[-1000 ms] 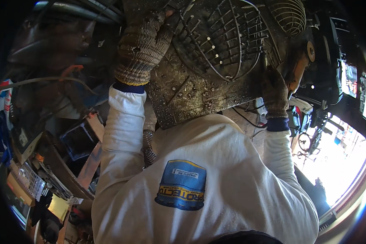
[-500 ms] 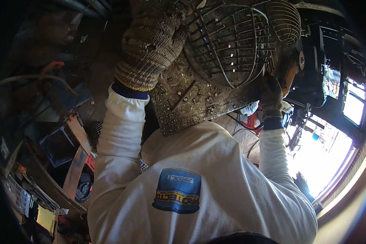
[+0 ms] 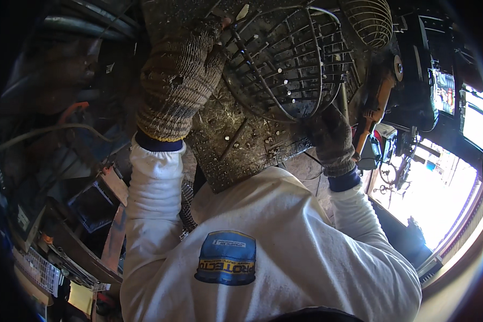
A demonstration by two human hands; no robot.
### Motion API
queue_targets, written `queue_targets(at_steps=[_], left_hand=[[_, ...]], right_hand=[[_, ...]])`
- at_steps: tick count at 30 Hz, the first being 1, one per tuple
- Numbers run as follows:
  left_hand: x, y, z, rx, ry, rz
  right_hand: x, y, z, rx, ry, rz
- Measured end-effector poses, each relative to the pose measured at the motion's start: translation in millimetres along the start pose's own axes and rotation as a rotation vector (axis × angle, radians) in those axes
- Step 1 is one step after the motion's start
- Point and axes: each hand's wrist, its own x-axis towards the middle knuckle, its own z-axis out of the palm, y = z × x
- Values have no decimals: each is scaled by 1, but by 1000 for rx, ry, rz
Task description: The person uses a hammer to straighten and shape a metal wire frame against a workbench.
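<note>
A dark basket-like frame of welded metal rods point(image 3: 317, 59) lies on a worn, dirty worktable point(image 3: 220, 126). My left hand point(image 3: 180, 80), in a brown knitted glove with a hole, is closed at the frame's left rim; a bare fingertip shows at its far end. At the frame's near right rim is my right hand point(image 3: 333, 139), also gloved, its fingers bent against the rods and partly lost in shadow. Beside it, to the right, rests an orange angle grinder point(image 3: 378, 102). A loose metal rod point(image 3: 233, 138) lies on the table among small metal bits.
A rounded wire cage point(image 3: 367, 24) stands at the far right. Crates point(image 3: 91, 198), metal scraps and a pale hose point(image 3: 53, 129) crowd the left side. A dark machine or cabinet point(image 3: 413, 80) stands right of the table, by a bright opening.
My right hand has moved left, away from the grinder, to the frame's near rim. My left hand stays by the frame's left rim. The whole view has shifted slightly.
</note>
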Motion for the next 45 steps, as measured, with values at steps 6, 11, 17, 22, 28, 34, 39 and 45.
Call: queue_targets(at_steps=[6, 11, 17, 22, 28, 34, 39, 45], left_hand=[[2, 3, 12, 305, 58, 30], [0, 10, 19, 745, -36, 5], [14, -2, -3, 991, -26, 279], [60, -2, -34, -1260, 26, -417], [49, -27, -70, -1923, -33, -453], [-26, -53, -121, -2003, 208, -593], [-59, -84, -187, -1984, 225, -420], [-112, -86, -185, -2048, 440, -465]], right_hand=[[4, 11, 6, 182, 61, 71], [-3, 21, 5, 324, 47, -12], [-16, -21, -9, 108, 99, -154], [-27, -93, -16, -92, 211, -293], [-29, -132, -31, -301, 130, -460], [21, -15, -57, 834, 361, -300], [3, -9, -55, -1100, 286, 69], [32, 27, -81, -1068, 219, 2]])
